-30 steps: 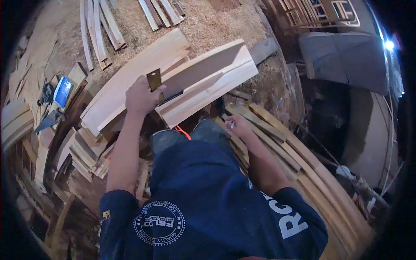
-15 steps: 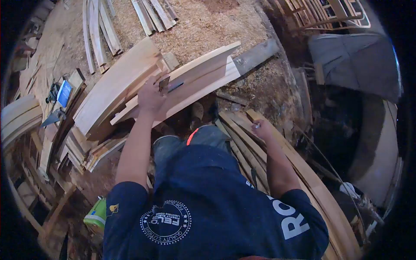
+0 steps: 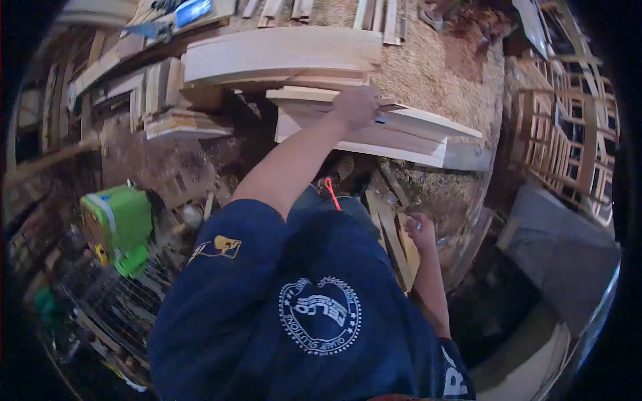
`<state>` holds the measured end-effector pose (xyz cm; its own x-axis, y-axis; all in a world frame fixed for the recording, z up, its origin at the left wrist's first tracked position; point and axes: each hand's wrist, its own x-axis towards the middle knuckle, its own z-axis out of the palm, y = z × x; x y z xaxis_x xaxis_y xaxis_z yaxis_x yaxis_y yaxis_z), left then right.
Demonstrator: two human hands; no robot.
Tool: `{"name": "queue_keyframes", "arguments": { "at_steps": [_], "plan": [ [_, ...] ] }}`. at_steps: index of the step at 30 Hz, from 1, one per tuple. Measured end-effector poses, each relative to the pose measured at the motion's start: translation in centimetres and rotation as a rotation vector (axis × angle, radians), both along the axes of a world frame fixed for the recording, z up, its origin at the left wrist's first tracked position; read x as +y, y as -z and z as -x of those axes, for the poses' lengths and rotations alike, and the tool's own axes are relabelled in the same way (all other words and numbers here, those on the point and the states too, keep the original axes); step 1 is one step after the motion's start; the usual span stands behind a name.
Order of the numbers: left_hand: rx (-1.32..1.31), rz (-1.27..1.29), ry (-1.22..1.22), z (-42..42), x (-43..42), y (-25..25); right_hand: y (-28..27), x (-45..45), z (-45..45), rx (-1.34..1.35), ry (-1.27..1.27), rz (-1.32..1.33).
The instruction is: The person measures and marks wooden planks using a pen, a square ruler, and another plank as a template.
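Note:
My left hand (image 3: 356, 107) is closed at the upper edge of a pale wooden board (image 3: 414, 127) that stands tilted in front of me. A small dark piece shows at its fingertips, too little to name. Just below the fingers, a thin blue-tipped tool (image 3: 381, 121) lies against the board, mostly hidden by the hand. Near my right side, my right hand (image 3: 420, 230) is curled, with a small whitish thing between its fingers that I cannot make out. It hovers over or beside some long planks (image 3: 388, 230); contact is unclear.
A wide curved board (image 3: 281, 53) lies behind the tilted one. Stacked offcuts (image 3: 187, 123) and a lit blue screen (image 3: 192, 11) are to the left. A green container (image 3: 119, 217) stands at lower left. Slatted wooden frames (image 3: 568, 127) rise at right, and shavings (image 3: 435, 73) cover the ground.
The whole view has turned, so the boards now lie more level across it and the green container shows fully. My left hand stays at the tilted board; my right hand remains curled near the planks.

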<state>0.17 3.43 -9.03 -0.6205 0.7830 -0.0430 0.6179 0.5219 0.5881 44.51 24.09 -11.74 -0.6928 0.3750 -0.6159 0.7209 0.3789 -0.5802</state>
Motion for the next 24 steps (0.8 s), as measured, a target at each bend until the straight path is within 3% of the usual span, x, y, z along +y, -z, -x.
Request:
{"name": "queue_keyframes", "arguments": {
  "at_steps": [1,5,10,14,17,19,21,23,24],
  "plan": [
    [-0.019,0.008,-0.001,0.1,-0.1,0.0,-4.7,-1.4,3.2,-0.126,0.183,0.073],
    [-0.163,0.097,-0.069,-0.1,-1.1,-4.8,-6.2,-1.1,2.2,-0.073,0.206,0.06],
    [-0.194,0.02,-0.04,0.5,-0.3,-2.9,-7.0,-3.3,1.2,-0.227,0.301,0.111],
    [-0.136,-0.005,0.013,0.1,0.2,-1.0,-5.2,-4.7,-0.3,-0.204,0.344,0.198],
    [-0.183,0.089,-0.063,0.0,-0.1,-3.6,-3.5,-4.6,-1.8,-0.105,0.148,0.096],
    [-0.113,0.086,0.022,0.0,0.4,-1.4,-4.1,-5.2,-0.6,-0.144,0.155,0.092],
    [-0.033,0.034,0.149,0.3,-0.9,-3.7,-2.3,-4.2,-1.6,-0.086,0.11,0.005],
    [0.016,0.063,0.146,1.4,-0.8,0.2,-2.3,-4.2,-1.6,-0.095,0.274,0.004],
    [0.008,0.027,0.111,1.8,-1.3,0.0,-5.6,-5.7,1.5,-0.161,0.499,0.095]
  ]
}}
